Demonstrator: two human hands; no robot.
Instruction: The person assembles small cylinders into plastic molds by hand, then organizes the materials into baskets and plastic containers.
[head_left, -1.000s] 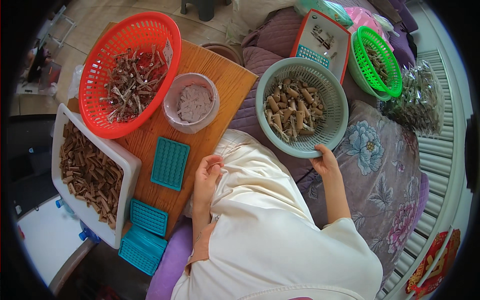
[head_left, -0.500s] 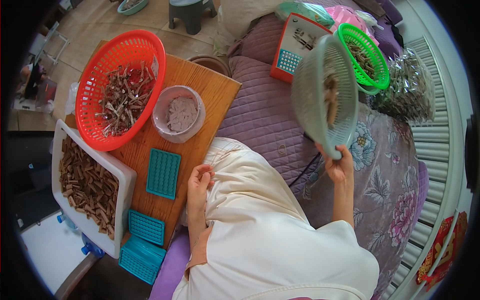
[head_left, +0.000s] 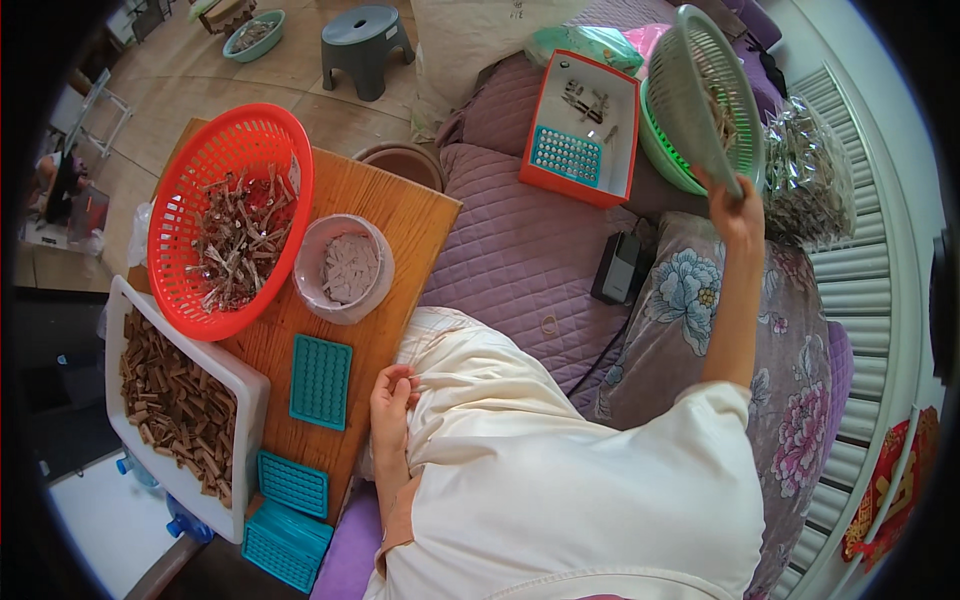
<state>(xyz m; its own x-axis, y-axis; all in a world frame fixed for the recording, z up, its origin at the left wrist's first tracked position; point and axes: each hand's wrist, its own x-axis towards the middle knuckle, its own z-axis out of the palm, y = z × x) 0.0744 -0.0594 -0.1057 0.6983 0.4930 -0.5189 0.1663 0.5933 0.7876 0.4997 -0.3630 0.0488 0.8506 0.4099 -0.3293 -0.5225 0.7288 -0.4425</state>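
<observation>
My right hand point(head_left: 738, 212) grips the rim of a grey-green plastic colander point(head_left: 690, 95), its arm stretched out to the far right. The colander is tilted, and some brown pieces show inside it. It stands over a bright green basket point(head_left: 664, 150) on the bed, hiding most of it; I cannot tell whether the two touch. My left hand point(head_left: 390, 395) rests beside my thigh at the table edge, fingers loosely curled in, with no object showing in them. Nearest to it on the table lies a teal ridged tray point(head_left: 320, 382).
On the wooden table point(head_left: 400, 215) are a red basket point(head_left: 168, 235) of brown twisted strips, a tub point(head_left: 310, 290) of pale pieces, and a white bin point(head_left: 250, 430) of brown pieces. An orange-edged box point(head_left: 622, 130), a black device point(head_left: 617, 268) and a clear bag point(head_left: 815, 180) lie right.
My right hand has carried the grey-green colander farther away and to the right, over the green basket. The black device has come into sight. My left hand stays by my thigh.
</observation>
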